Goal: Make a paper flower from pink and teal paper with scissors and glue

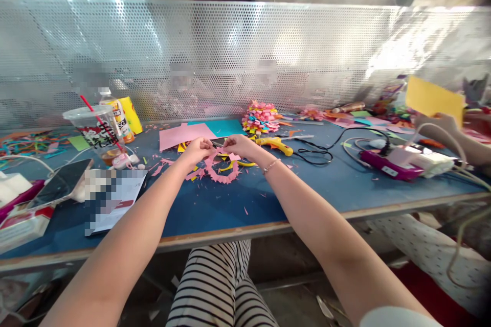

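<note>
My left hand [198, 149] and right hand [240, 145] are both pinched shut on the far edge of a fringed pink paper ring [220, 166], which hangs just over the middle of the blue table [314, 189]. Yellow strips [230, 164] lie under it (scraps everywhere). A yellow glue gun [274, 144] sits just right of my right hand. A plastic cup [95, 130] stands far left, and a co-worker's hand [437, 123] holds yellow paper [433, 98] far right.
</note>
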